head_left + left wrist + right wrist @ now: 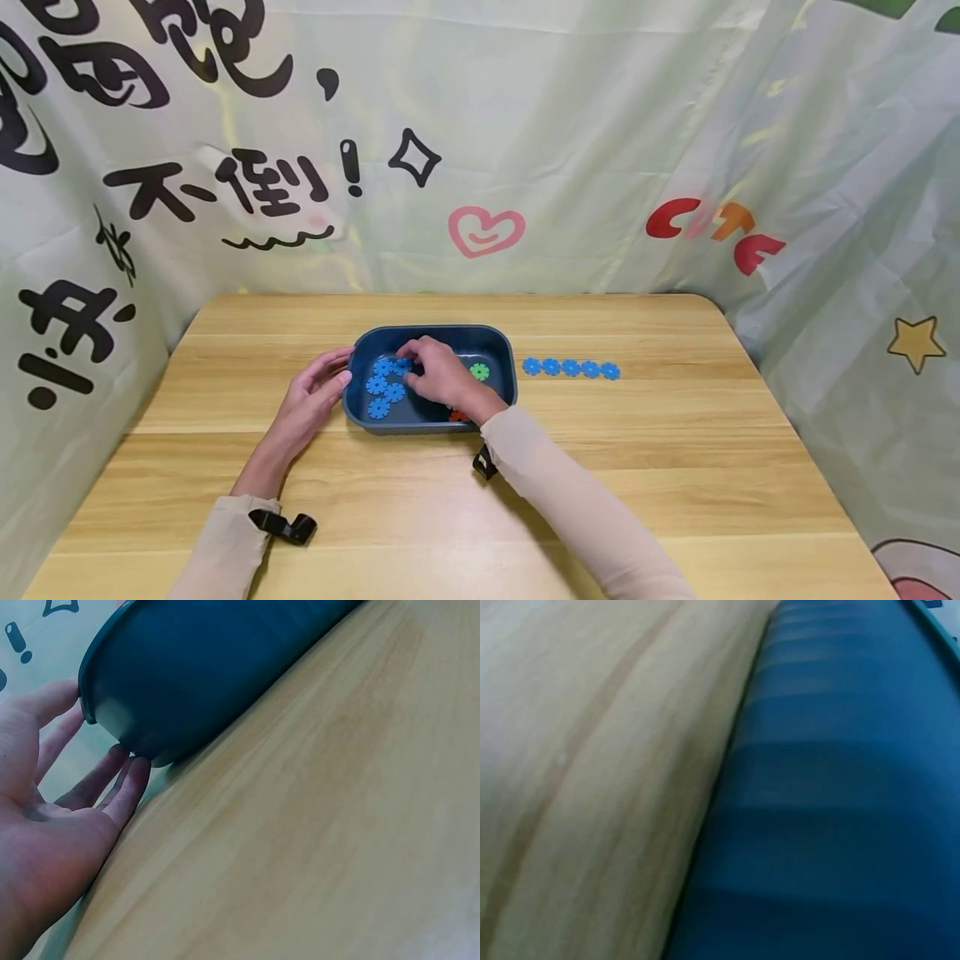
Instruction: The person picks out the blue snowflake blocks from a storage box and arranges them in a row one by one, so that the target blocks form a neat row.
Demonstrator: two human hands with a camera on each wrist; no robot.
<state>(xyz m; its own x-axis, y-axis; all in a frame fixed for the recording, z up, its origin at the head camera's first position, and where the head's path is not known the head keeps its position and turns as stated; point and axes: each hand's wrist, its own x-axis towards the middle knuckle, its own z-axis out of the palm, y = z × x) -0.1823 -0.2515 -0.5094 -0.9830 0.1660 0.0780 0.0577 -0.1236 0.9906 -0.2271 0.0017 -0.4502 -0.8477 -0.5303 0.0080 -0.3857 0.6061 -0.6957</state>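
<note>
A dark blue rectangular tub (431, 427) sits on the table, holding several blue flower-shaped plastic discs (378, 408), a green one (480, 372) and a partly hidden red one (457, 415). My left hand (311, 396) touches the tub's left end; in the left wrist view its fingertips (137, 776) rest against the outer wall and rim. My right hand (444, 377) reaches over the front rim into the tub, thumb and index finger apart beside the blue discs at the left. In the right wrist view only the tub's ribbed outer wall (817, 780) and the tabletop appear, no hand.
Right of the tub, several blue discs (571, 367) lie in a straight row on the wooden table (675, 467). A printed cloth (585, 150) hangs behind and along the sides. Each wrist wears a small black camera mount (285, 527).
</note>
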